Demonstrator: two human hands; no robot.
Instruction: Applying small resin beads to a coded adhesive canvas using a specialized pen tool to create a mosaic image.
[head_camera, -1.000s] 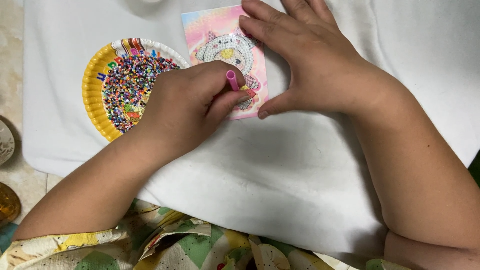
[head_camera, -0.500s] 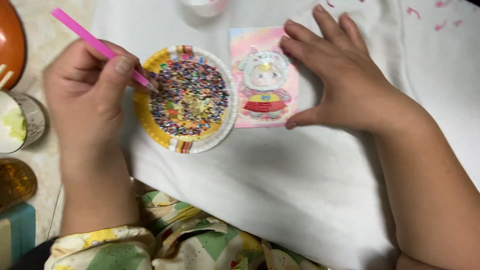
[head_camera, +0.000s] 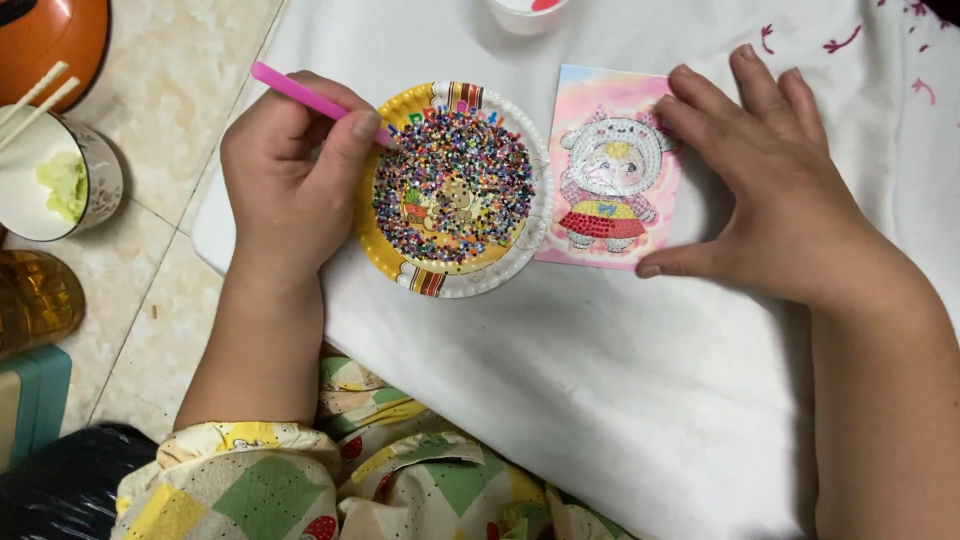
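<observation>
Head view, single moment. Left hand (head_camera: 295, 175) is closed in a pencil grip around a slim pink plastic applicator pen (head_camera: 305, 97); the pen's tip, hidden behind the thumb, points at the 9 o'clock rim of a round yellow-rimmed paper plate (head_camera: 400, 265) heaped with tiny mixed-colour beads (head_camera: 455, 180). Right hand (head_camera: 775, 200) lies flat and spread wide, holding nothing, with fingertips and thumb pressing the 3 o'clock edge of a small rectangular pink picture card (head_camera: 612, 170) showing a cartoon animal in a skirt. The card sits just beside the plate, at the plate's 3 o'clock, both on a white cloth-covered worktop (head_camera: 600, 400). Progress, judged: the figure's hood, face surround and red skirt look already filled with beads, while the pink background appears plain print; whether small gaps remain is too fine to tell. The plate holds plenty of beads. At 9 o'clock on the tiled floor (head_camera: 160, 300) stand a white cup with green contents (head_camera: 60, 180) and a pair of pale chopsticks (head_camera: 35, 90).
</observation>
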